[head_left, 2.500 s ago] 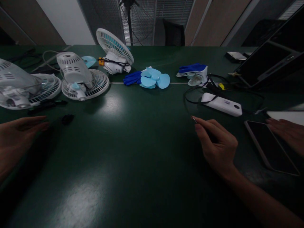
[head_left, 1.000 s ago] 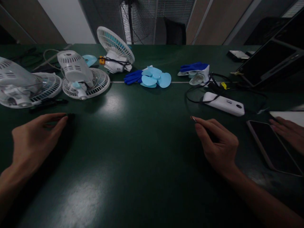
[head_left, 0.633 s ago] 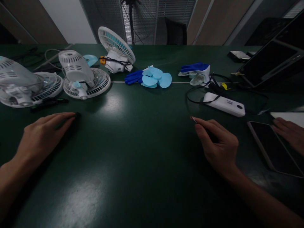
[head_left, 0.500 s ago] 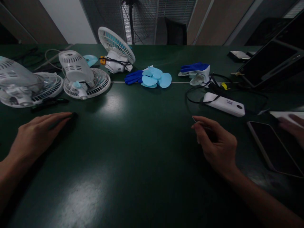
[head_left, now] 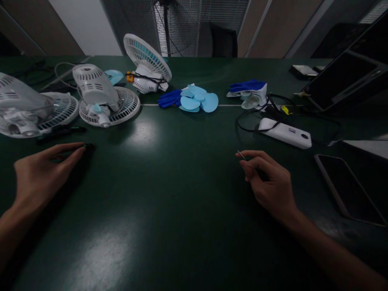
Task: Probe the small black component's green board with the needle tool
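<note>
"What did the left hand (head_left: 45, 171) have?"

"A small dark piece (head_left: 89, 146), pinched between thumb and forefinger, in front of the white fan head (head_left: 94, 89). I couldn't tell whether it touched the green table (head_left: 169, 202)."

"And the right hand (head_left: 271, 184)?"

"Its fingers were closed on a thin metal rod (head_left: 241, 154), tip poking out, left of the phone (head_left: 348, 188) and near the white box (head_left: 286, 133)."

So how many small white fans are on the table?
3. The first fan is far left, cut off by the picture's edge; the second fan lies just right of it; the third fan stands farther back. More could be out of view.
</note>
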`<state>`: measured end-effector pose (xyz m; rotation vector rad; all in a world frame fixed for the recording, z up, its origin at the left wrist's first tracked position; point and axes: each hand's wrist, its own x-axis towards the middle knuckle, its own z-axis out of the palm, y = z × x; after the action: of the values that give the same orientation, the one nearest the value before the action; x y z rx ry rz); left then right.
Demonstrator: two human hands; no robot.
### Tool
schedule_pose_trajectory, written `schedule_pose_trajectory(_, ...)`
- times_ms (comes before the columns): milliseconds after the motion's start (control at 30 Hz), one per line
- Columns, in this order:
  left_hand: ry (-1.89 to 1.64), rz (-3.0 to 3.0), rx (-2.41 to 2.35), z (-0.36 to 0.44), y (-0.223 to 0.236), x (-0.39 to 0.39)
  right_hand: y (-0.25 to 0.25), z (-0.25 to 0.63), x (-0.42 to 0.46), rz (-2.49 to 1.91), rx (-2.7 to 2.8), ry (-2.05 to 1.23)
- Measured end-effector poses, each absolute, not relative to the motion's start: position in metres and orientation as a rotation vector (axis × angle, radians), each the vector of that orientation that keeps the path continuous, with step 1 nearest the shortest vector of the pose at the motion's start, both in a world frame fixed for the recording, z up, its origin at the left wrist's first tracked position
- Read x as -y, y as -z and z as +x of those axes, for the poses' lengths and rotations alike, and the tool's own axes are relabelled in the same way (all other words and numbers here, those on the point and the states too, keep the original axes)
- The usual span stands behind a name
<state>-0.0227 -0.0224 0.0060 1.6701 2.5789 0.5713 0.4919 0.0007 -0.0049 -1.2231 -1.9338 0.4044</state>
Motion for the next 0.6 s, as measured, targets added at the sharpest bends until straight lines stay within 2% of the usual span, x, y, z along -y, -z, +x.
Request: schedule_pose_trajectory(600, -0.885, 0.761, -2.497, -0.017, -0.026, 0.008, 0.009, 0.494, -0.001, -1.171, 1.954, -0.453)
